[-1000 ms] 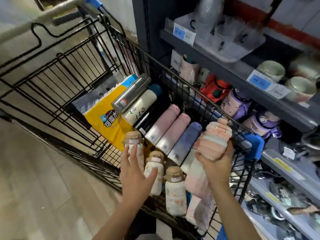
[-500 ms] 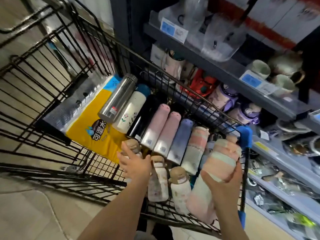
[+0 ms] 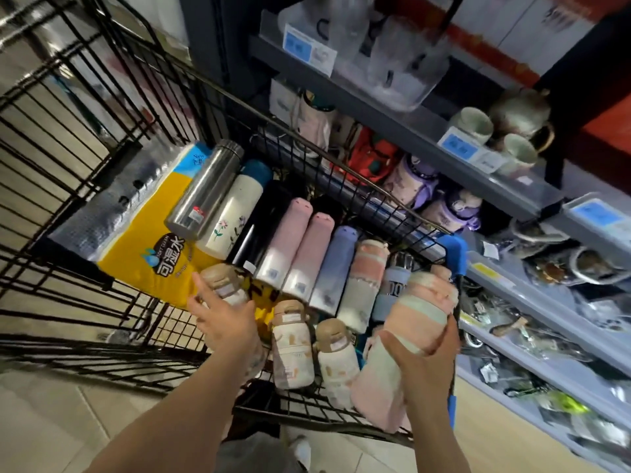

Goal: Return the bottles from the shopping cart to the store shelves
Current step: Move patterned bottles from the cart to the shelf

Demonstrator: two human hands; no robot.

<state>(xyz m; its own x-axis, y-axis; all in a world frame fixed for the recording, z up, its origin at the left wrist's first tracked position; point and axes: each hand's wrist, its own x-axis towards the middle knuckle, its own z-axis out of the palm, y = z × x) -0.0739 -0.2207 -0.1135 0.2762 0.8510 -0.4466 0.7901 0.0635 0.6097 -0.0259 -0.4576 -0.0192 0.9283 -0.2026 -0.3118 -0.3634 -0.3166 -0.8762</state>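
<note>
Above the near right corner of the shopping cart [image 3: 102, 138], a pink-and-cream striped bottle [image 3: 415, 322] is lifted, the right hand [image 3: 423, 361] grasping it around its middle. Left of it, the left hand [image 3: 227, 322] wraps its fingers around a small brown-capped bottle [image 3: 222, 285] lying in the cart. Two more brown-capped bottles [image 3: 292, 346] lie between the hands. Farther back, steel, white, black, pink and blue flasks lie side by side against a yellow tissue pack [image 3: 146, 247]. Store shelves [image 3: 392, 110] stand to the right.
</note>
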